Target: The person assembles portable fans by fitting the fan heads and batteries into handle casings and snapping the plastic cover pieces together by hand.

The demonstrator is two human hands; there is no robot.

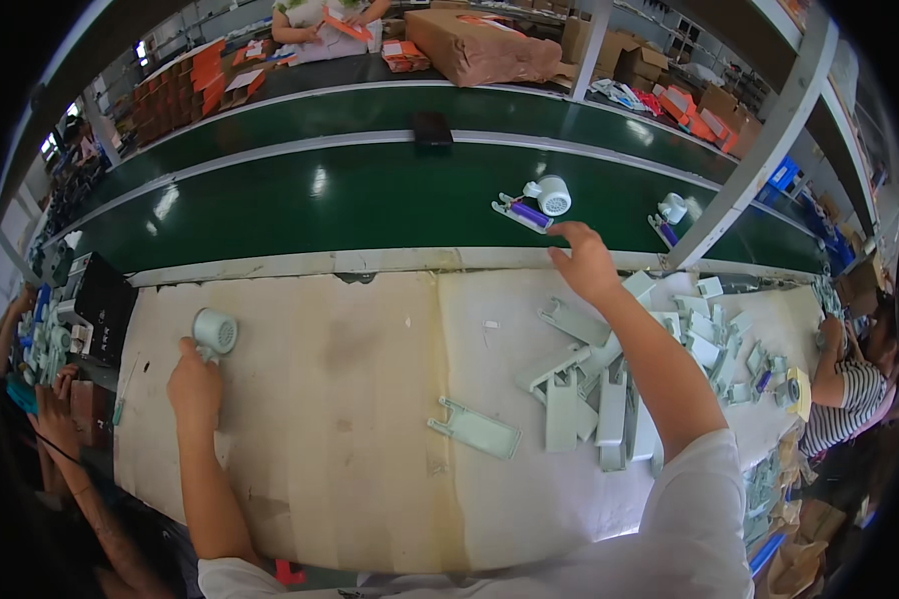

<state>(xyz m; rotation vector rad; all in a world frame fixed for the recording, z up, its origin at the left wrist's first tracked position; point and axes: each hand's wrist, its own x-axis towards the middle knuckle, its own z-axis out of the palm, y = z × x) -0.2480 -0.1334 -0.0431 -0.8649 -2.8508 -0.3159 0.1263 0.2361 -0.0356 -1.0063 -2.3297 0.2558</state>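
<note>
My left hand [195, 387] is closed on the lower part of a pale green handheld fan unit [215, 330], its round grilled head tilted up over the left of the table. My right hand [585, 262] reaches over the far table edge to the green conveyor, thumb and forefinger apart, with nothing seen between them. Just beyond its fingertips lies another fan unit [547, 196], attached to an open casing with a purple battery [530, 214]. Under my right forearm is a pile of pale green casing halves [561, 414]. One loose casing half [474, 427] lies apart, near the table's middle.
The green conveyor belt [370, 200] runs behind the table [350, 479]. A further fan unit [672, 209] sits beside the slanted metal post [759, 150]. A black box [100, 309] stands at left. Co-workers sit left, right and across; a large wrapped parcel [479, 45] lies beyond.
</note>
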